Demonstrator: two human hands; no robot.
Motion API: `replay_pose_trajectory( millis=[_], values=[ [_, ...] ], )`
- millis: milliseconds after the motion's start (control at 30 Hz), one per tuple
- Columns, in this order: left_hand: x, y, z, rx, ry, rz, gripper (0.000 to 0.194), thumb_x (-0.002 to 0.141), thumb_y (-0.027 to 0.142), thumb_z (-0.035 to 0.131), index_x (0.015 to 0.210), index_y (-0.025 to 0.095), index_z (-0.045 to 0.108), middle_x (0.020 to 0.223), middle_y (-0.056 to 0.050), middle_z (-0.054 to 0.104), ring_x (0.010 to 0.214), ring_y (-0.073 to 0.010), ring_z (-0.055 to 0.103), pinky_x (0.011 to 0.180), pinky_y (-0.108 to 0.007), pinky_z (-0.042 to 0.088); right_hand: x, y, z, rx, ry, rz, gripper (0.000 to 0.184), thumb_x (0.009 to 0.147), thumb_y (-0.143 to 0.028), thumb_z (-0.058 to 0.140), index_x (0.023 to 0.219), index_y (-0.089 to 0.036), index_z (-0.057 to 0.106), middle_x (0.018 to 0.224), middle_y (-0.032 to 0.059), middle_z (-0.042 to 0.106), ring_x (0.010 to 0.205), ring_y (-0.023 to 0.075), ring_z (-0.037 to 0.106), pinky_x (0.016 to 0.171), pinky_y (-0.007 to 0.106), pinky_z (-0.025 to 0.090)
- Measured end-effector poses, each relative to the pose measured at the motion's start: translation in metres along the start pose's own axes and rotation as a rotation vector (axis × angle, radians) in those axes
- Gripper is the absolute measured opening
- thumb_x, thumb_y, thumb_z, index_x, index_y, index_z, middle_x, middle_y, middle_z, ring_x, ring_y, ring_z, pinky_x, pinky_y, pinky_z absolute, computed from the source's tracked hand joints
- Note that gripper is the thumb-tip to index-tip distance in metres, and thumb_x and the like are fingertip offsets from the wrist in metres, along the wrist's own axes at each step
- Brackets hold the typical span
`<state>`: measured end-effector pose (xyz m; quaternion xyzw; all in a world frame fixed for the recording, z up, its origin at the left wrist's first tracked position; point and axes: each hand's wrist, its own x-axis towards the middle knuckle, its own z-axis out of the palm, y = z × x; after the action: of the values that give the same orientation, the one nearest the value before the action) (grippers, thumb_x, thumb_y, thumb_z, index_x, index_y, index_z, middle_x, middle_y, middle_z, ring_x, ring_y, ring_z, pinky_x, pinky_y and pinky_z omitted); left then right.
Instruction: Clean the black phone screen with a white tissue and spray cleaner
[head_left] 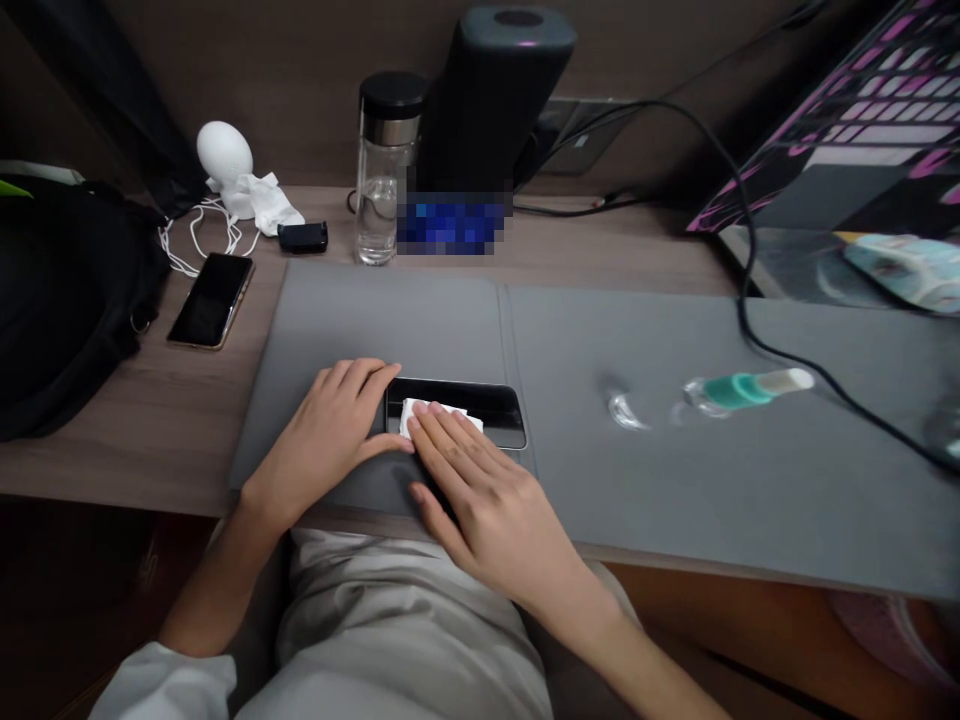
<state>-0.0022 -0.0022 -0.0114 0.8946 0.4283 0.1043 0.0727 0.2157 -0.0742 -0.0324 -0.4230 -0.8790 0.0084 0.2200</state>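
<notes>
The left hand point(326, 440) rests spread against the edge of a black smartphone point(480, 405) on a grey desk mat point(375, 310), while the right hand point(480, 490) lies flat, pressing a white tissue point(442, 416) onto its screen.

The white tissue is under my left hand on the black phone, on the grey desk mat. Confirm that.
Wrong hand. The head view shows the white tissue under the right hand, not the left. It is on the black phone, on the grey desk mat. The left hand is at the phone's left end.
</notes>
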Motion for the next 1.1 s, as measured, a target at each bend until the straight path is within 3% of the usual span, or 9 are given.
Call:
replay_pose_trajectory(
  millis=[300, 733, 900, 1100],
  values=[
    [-0.001, -0.003, -0.002, -0.054, -0.025, -0.020, 0.086, 0.102, 0.039, 0.071, 0.168, 0.021, 0.019, 0.155, -0.016, 0.054, 0.139, -0.0317, 0.052, 0.115, -0.047, 0.043, 0.034, 0.006, 0.011, 0.035, -0.027, 0.085, 0.055, 0.112, -0.031, 0.046, 0.158, -0.001, 0.048, 0.164, 0.0220, 0.049, 0.156, 0.0312, 0.045, 0.131, 0.052, 0.041],
    [-0.001, -0.003, -0.003, -0.071, -0.009, -0.006, 0.091, 0.099, 0.037, 0.075, 0.169, 0.022, 0.018, 0.153, -0.015, 0.055, 0.135, -0.0315, 0.054, 0.114, -0.046, 0.044, 0.038, 0.010, 0.012, -0.011, -0.042, 0.013, 0.052, 0.111, -0.024, 0.044, 0.158, -0.001, 0.049, 0.162, 0.0217, 0.049, 0.156, 0.0318, 0.045, 0.129, 0.053, 0.043],
    [-0.001, -0.003, -0.005, -0.077, -0.017, -0.008, 0.090, 0.100, 0.036, 0.074, 0.169, 0.025, 0.017, 0.152, -0.014, 0.055, 0.137, -0.0314, 0.054, 0.114, -0.046, 0.044, 0.031, 0.004, 0.006, -0.048, -0.015, -0.054, 0.049, 0.110, -0.023, 0.047, 0.150, 0.003, 0.056, 0.160, 0.0236, 0.052, 0.150, 0.0328, 0.053, 0.127, 0.050, 0.047],
    [-0.001, -0.005, -0.004, -0.059, -0.031, 0.003, 0.090, 0.100, 0.039, 0.073, 0.170, 0.023, 0.018, 0.154, -0.014, 0.054, 0.138, -0.0311, 0.052, 0.115, -0.046, 0.044, 0.019, -0.006, 0.001, -0.018, -0.024, -0.057, 0.050, 0.108, -0.022, 0.050, 0.151, 0.004, 0.054, 0.160, 0.0241, 0.051, 0.152, 0.0334, 0.050, 0.127, 0.051, 0.046]
  ],
)
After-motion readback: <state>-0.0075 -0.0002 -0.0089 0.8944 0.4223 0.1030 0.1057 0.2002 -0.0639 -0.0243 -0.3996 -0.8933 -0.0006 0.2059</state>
